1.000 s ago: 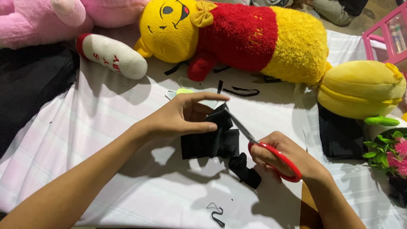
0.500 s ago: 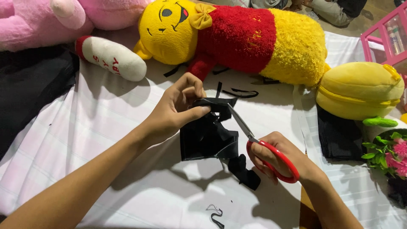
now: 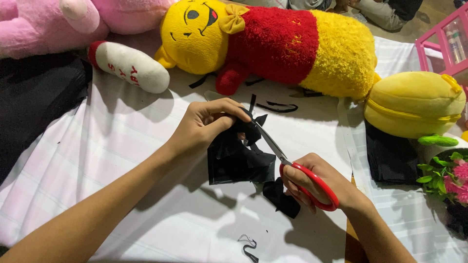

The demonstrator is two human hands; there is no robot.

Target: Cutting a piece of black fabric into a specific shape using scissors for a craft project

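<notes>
- My left hand [image 3: 204, 127] had curled tighter than a second before: then the fingers lay spread flat over the black fabric piece [image 3: 239, 160], and now they were bunched, thumb and fingertips pinching its upper edge.
- That pinch had lifted the top of the fabric off the white striped sheet [image 3: 122, 146], so the cloth hung folded below my knuckles instead of lying flat.
- The scissors [image 3: 292, 168] had come further in; their blades now reached up to the pinched edge, just beside my left fingertips.
- I judged this meant the cutting had moved on to a fine part near the top corner, where thin black points stuck up above my fingers.
- My right hand [image 3: 321, 182] was closed through the red handles, fingers wrapped round the loops; the blades looked nearly together, though I could not tell whether they were fully shut.
- The fabric lay between my two hands, clamped by the left, touched by the blades, with a loose dark offcut [image 3: 282, 197] just under the right hand.
- Thin black trimmings [image 3: 248, 246] lay on the sheet nearer to me, and more near the yellow-and-red plush bear [image 3: 273, 44] beyond.
</notes>
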